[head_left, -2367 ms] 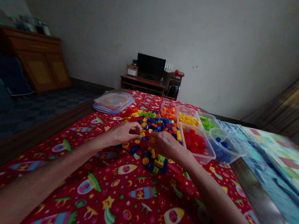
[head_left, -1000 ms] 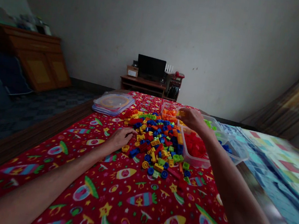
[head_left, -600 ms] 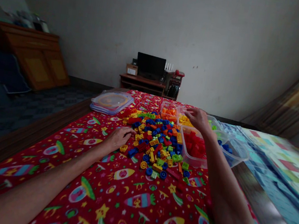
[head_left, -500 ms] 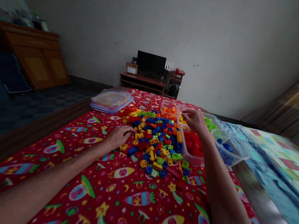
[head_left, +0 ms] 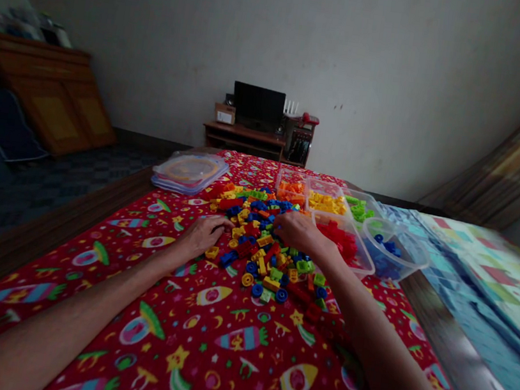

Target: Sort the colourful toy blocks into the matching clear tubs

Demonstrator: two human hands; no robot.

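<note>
On the worktop (head_left: 219, 344) the left hand (head_left: 203, 235) rests at nine o'clock of the pile of bricks (head_left: 253, 246). The right hand (head_left: 296, 231) is at two o'clock, beside the red-brick tub (head_left: 365, 266). Both hands' fingers curl downward (perhaps pinching a brick, but I cannot tell).

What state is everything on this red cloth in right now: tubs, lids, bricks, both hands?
Left hand, resting at the pile's left edge, grip unclear.
Right hand, palm down on the pile, grip unclear.
Loose bricks, mixed colours, heaped.
Red-brick tub, uncovered, partly filled.
Blue-brick bowl, uncovered, partly filled.
Lids, stacked, off the tubs.
Monitor, screen dark.
</note>
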